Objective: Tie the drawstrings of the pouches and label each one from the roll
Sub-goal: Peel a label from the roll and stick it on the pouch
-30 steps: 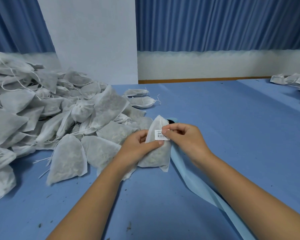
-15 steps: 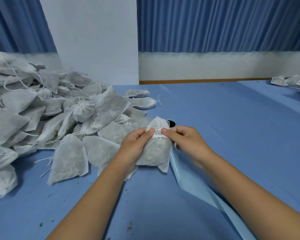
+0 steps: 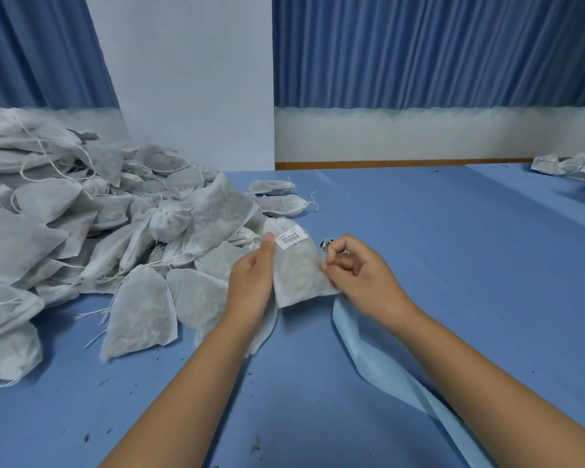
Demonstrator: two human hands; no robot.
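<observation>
Behind right hand (image 3: 358, 268), roll (image 3: 325, 244) mostly hidden, label (image 3: 289, 240) print on pouch (image 3: 298, 282) blurred

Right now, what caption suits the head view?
Left hand and right hand hold a labelled pouch beside the pile of pouches.

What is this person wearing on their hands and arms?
Nothing that shows. The left grip and right grip are bare hands, without gloves, rings or a watch. The left forearm and right forearm are bare as well; no sleeve, bracelet or marking appears before the picture's lower edge.
</observation>
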